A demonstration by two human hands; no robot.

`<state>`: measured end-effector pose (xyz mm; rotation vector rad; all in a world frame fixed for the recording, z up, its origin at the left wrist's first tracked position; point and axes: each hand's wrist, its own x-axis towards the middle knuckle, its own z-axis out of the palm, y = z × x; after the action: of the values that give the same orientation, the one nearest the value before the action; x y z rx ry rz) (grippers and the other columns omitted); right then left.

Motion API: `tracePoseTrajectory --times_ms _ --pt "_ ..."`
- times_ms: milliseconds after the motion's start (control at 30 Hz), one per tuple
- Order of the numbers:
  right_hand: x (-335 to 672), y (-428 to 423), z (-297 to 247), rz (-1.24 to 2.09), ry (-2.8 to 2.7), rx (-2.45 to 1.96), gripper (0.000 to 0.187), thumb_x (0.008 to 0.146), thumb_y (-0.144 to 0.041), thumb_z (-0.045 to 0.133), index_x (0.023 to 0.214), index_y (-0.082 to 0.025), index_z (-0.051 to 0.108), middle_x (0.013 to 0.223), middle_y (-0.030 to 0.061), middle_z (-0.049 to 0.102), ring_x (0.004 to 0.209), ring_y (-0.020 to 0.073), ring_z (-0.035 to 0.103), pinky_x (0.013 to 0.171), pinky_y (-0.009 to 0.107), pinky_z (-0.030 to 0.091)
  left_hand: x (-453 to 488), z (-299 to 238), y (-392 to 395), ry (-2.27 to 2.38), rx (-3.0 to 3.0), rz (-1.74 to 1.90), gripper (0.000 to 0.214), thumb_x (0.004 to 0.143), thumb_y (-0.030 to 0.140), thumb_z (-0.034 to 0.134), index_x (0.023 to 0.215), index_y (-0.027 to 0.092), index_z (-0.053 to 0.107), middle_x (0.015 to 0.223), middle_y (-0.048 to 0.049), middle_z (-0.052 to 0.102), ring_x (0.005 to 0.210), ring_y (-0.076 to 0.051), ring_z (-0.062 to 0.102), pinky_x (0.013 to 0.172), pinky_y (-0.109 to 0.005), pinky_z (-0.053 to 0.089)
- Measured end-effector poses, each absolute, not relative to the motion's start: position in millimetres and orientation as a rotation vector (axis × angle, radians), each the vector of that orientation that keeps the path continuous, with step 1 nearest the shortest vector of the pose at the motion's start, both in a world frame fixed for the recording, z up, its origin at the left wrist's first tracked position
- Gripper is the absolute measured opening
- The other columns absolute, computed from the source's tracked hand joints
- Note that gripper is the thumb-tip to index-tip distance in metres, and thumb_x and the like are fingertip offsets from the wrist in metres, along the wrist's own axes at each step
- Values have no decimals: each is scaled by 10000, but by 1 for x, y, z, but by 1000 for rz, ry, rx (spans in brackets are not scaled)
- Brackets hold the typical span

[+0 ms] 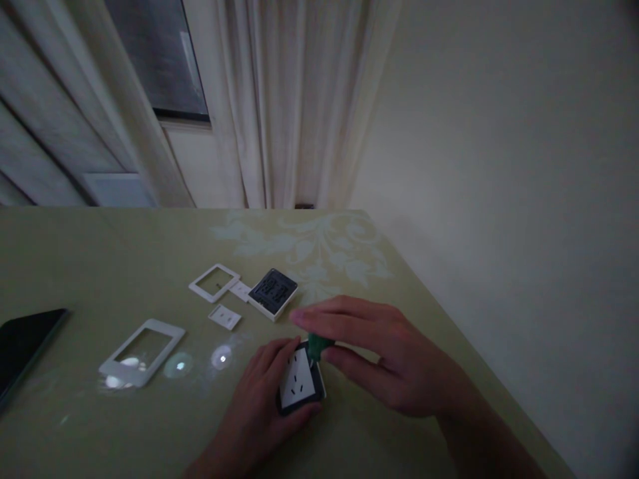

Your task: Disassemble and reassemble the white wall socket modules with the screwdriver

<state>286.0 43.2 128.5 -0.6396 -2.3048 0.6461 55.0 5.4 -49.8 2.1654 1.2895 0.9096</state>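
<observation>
A wall socket (298, 380) with a white slotted face and a dark surround lies near the front of the table. My left hand (264, 386) is closed around it, thumb along the near edge and fingers along the far left edge. Between the thumb and fingers of my right hand (379, 352) is a screwdriver with a green handle (318, 346). Its short tip meets the socket's upper right edge; the exact contact point is too small to make out.
On the table (150, 266) lie two white frames, one nearer (172, 332) and one farther (197, 289), a small white plate (224, 317) and a dark-backed square module (273, 293) touching another white piece (240, 290). A dark flat device (24, 346) lies at left. A wall (524, 199) borders the right.
</observation>
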Motion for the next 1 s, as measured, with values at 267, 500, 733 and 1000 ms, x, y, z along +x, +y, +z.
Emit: tracePoseTrajectory --times_ms 267,500,733,1000 --pt "287 34 137 636 -2339 -651 381 1068 -177 649 1448 -209 671 1313 82 743 1214 181 701 1070 318 577 55 -49 7 1285 2190 899 765 813 411 892 1502 326 570 1415 -116 688 1268 -391 680 1034 -582 619" --pt "284 38 129 560 -2311 -640 341 1089 -225 638 1424 -248 699 1304 78 735 1177 170 713 1026 303 596 55 -48 6 1301 2174 906 716 819 443 881 1474 321 619 1434 -120 692 1269 -400 681 1036 -583 618" --pt "291 42 128 481 -2309 -754 524 1082 -265 655 1589 -220 534 1377 108 716 1258 204 679 1088 354 569 54 -51 5 1302 2165 876 821 819 410 890 1554 328 535 1463 -118 663 1295 -383 668 1073 -553 602" --pt "285 43 122 440 -2278 -687 544 1043 -260 717 1560 -172 570 1306 111 756 1205 201 712 1066 328 571 53 -53 5 1282 2181 881 824 837 426 880 1565 332 506 1465 -123 654 1293 -391 664 1053 -563 610"
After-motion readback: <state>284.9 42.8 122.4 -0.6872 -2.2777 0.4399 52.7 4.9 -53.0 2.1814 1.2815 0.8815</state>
